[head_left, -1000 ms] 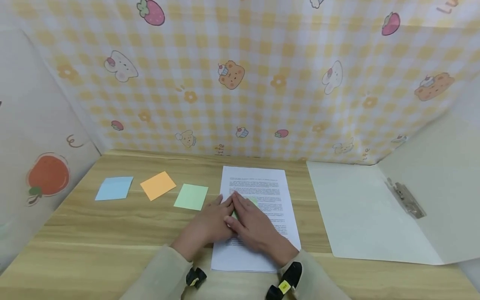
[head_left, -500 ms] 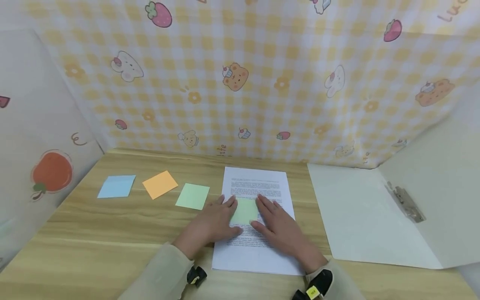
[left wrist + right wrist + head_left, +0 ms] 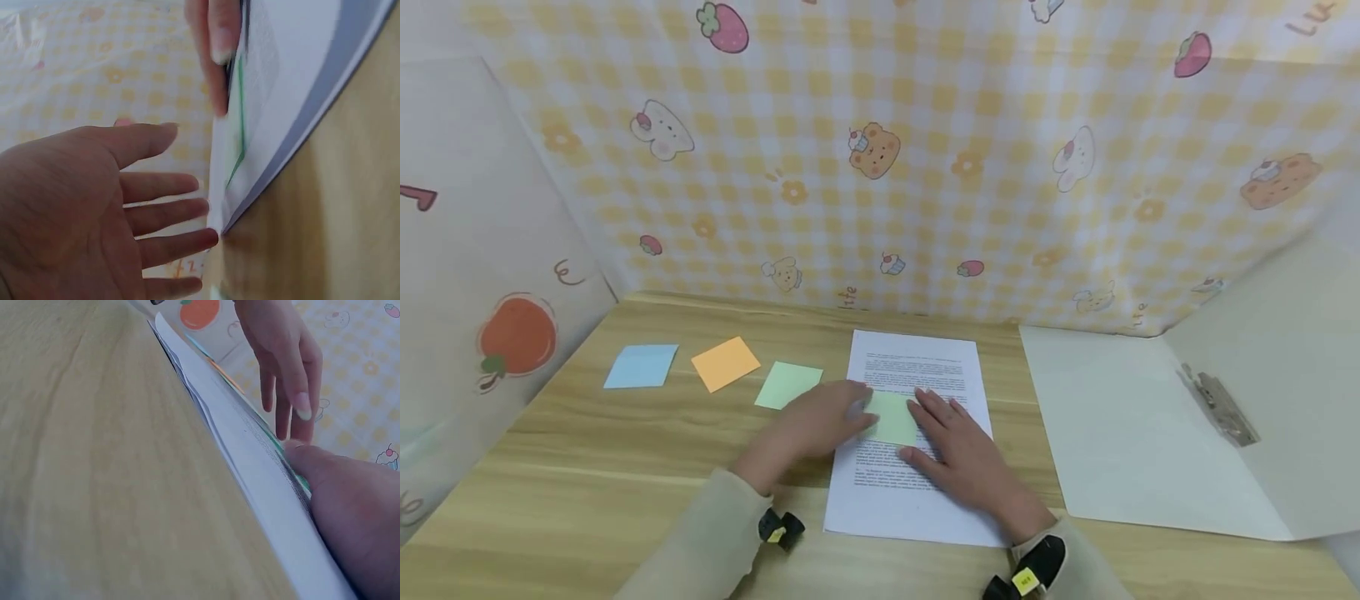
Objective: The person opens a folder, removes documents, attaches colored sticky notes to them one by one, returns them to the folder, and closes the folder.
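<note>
Three coloured notes (image 3: 726, 364) left of printed sheets (image 3: 910, 512); open folder (image 3: 1127, 433) right.

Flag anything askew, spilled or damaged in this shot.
Only the orange note stands out slightly: it lies turned askew on the table, between the straighter blue note and loose green note. No spill or damage shows on the printed sheets.

It was a desk workspace, building unclear: cartoon cloth (image 3: 970, 108) hung behind the wooden table (image 3: 587, 467); printed sheets (image 3: 910, 510) and a clip folder (image 3: 1123, 425) lay on it
</note>
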Available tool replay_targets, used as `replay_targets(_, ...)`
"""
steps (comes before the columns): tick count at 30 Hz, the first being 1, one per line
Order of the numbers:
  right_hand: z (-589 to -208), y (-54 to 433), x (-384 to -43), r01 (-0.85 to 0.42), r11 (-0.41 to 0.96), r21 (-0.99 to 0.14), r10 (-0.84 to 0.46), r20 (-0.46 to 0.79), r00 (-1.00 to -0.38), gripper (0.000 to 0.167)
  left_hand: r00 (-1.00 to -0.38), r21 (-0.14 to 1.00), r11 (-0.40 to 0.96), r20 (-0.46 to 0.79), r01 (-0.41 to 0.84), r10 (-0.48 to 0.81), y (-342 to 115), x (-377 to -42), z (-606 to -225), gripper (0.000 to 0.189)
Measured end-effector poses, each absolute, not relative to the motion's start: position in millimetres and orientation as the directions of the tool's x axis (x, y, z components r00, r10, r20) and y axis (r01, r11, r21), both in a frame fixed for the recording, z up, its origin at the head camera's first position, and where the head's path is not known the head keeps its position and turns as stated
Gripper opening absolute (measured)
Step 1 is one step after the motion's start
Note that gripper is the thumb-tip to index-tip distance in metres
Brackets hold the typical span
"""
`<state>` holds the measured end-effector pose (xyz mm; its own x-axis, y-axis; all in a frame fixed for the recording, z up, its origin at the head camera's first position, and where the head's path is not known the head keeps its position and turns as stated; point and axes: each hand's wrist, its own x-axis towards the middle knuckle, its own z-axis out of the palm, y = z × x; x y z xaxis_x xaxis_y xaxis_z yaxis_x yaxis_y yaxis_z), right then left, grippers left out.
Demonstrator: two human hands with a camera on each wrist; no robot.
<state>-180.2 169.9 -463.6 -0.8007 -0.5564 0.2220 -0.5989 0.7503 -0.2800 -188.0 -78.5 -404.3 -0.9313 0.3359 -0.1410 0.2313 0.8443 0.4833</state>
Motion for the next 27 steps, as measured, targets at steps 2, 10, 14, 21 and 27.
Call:
replay_targets(2, -462, 170, -180, -0.598, 0.746, -0.292, -0.556, 0.22, -0.801, 0.064, -0.944, 0.544, 0.816, -0.123, 0.195, 0.307, -90, -192, -400, 0.053)
replay_targets(10, -462, 169, -178, -0.605, 0.736, -0.303, -0.559, 0.233, -0.796, 0.059, -0.995, 0.487, 0.871, -0.037, 0.061, 0.091, -168, -203, -379, 0.046)
replay_targets(14, -463, 170, -179, -0.608, 0.734, -0.304, -0.56, 0.237, -0.794, 0.058, -1.0, 0.449, 0.893, 0.001, -0.011, -0.013, -199, -206, -382, 0.046)
replay_targets(21, -463, 170, -179, -0.609, 0.734, -0.3, -0.559, 0.241, -0.793, 0.058, -0.999, 0.44, 0.897, 0.014, -0.039, -0.05, -217, -212, -397, 0.053)
replay_targets(27, -461, 169, -179, -0.612, 0.735, -0.293, -0.564, 0.237, -0.791, 0.058, -0.999, 0.443, 0.895, -0.022, -0.044, -0.039, -231, -219, -413, 0.063)
